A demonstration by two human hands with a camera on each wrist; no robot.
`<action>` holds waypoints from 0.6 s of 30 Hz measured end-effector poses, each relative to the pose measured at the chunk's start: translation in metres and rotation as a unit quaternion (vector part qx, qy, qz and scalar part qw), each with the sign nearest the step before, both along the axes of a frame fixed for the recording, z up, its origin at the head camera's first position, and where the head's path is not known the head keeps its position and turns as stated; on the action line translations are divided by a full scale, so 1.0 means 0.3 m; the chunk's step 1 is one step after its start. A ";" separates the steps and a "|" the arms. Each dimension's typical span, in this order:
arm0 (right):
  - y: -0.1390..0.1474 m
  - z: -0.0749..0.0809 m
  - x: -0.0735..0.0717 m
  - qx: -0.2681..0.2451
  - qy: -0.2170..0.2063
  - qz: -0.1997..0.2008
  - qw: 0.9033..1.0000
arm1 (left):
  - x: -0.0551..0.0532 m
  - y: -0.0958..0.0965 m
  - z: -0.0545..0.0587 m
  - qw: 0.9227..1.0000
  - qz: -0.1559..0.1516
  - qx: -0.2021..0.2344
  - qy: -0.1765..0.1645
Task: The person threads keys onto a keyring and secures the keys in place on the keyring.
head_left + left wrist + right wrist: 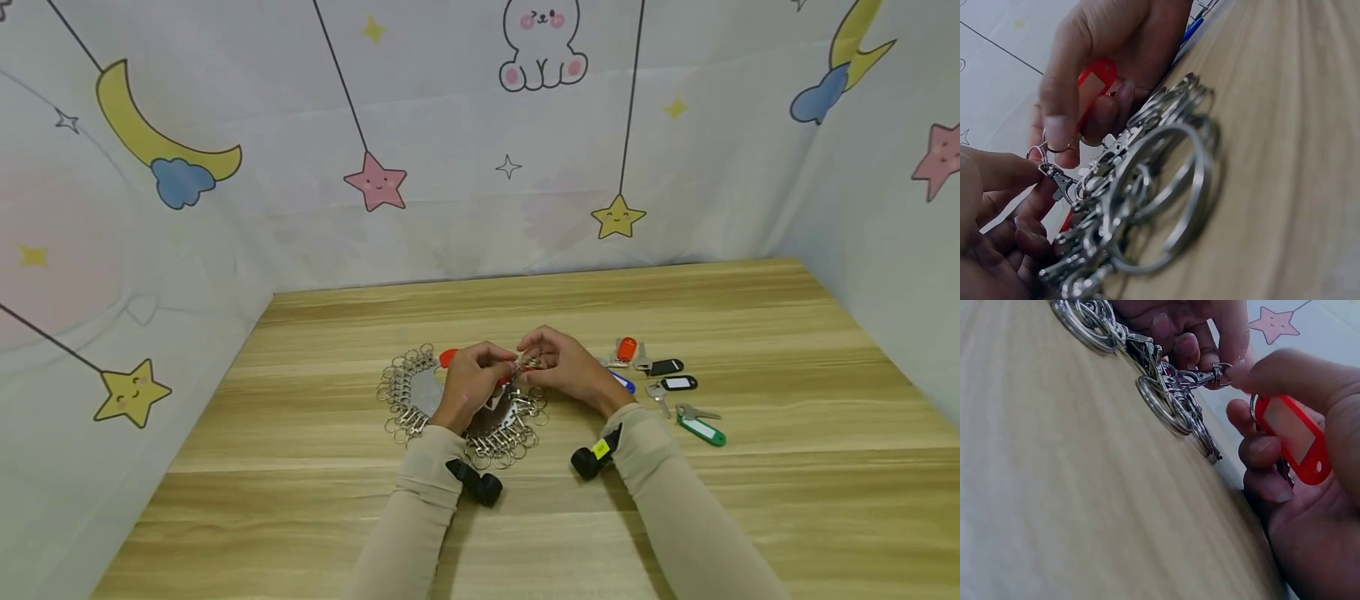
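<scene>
Over a round silver plate (pixel 426 392), rimmed with several metal snap hooks bearing split rings, both hands meet. With thumb and finger, my left hand (pixel 468 385) pinches one snap hook (pixel 1061 182) near its end. My right hand (pixel 568 368) holds a red key tag (pixel 1291 434) with a pale label, its small ring (pixel 1254 407) by the fingertips and close to the hook. A key is partly hidden behind that tag in the right fingers. Whether ring and hook are linked, I cannot tell. Another red tag (pixel 447 358) shows beside the left hand, on the plate's far side.
To the right of the right hand lie several tagged keys: a red tag (pixel 626 349), a black tag (pixel 666 367), a black-framed white tag (pixel 679 383), a blue tag (pixel 622 382) and a green tag (pixel 702 430). A printed cloth (pixel 450 242) hangs behind the wooden table (pixel 300 500).
</scene>
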State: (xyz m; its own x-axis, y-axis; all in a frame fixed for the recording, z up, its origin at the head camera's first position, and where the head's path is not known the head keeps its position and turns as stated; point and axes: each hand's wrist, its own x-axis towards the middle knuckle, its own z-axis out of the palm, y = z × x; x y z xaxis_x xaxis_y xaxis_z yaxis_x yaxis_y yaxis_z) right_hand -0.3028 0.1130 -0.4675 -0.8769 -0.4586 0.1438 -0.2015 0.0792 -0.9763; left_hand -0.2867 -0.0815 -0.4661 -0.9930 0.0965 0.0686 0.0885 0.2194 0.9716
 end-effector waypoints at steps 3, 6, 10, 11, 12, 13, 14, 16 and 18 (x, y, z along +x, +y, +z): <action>0.006 -0.005 -0.003 0.008 0.019 0.000 1.000 | 0.000 -0.001 0.000 1.000 0.005 -0.003 0.000; 0.014 -0.009 -0.004 0.010 0.004 -0.017 1.000 | 0.002 -0.002 0.001 1.000 0.004 -0.008 0.003; 0.021 -0.007 -0.004 0.005 -0.022 -0.026 0.999 | 0.003 -0.003 0.003 1.000 -0.004 -0.014 0.004; 0.022 -0.006 -0.003 0.006 -0.025 -0.028 0.999 | 0.003 -0.003 0.002 1.000 -0.005 -0.015 0.003; 0.022 -0.003 -0.002 0.007 -0.028 -0.029 0.999 | 0.003 -0.003 0.002 1.000 -0.006 -0.015 0.000; 0.022 0.000 0.000 0.008 -0.030 -0.030 0.999 | 0.002 -0.003 0.002 1.000 -0.006 -0.017 -0.001; 0.022 0.001 0.001 0.007 -0.032 -0.029 0.999 | 0.002 -0.004 0.002 1.000 -0.006 -0.018 -0.003; 0.020 0.003 0.002 0.003 -0.033 -0.027 0.999 | 0.002 -0.005 0.001 1.000 -0.006 -0.019 -0.010; 0.019 0.002 0.004 -0.001 -0.030 -0.023 0.999 | 0.002 -0.007 0.000 1.000 -0.008 -0.019 -0.012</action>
State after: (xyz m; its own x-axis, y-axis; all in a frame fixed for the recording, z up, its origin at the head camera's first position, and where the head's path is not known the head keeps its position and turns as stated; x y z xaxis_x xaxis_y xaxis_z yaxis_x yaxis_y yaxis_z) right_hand -0.3016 0.1187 -0.4668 -0.9039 -0.4178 0.0914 -0.1386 0.0840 -0.9868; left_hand -0.2860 -0.0835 -0.4660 -0.9925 0.1151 0.0408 0.0692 0.2541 0.9647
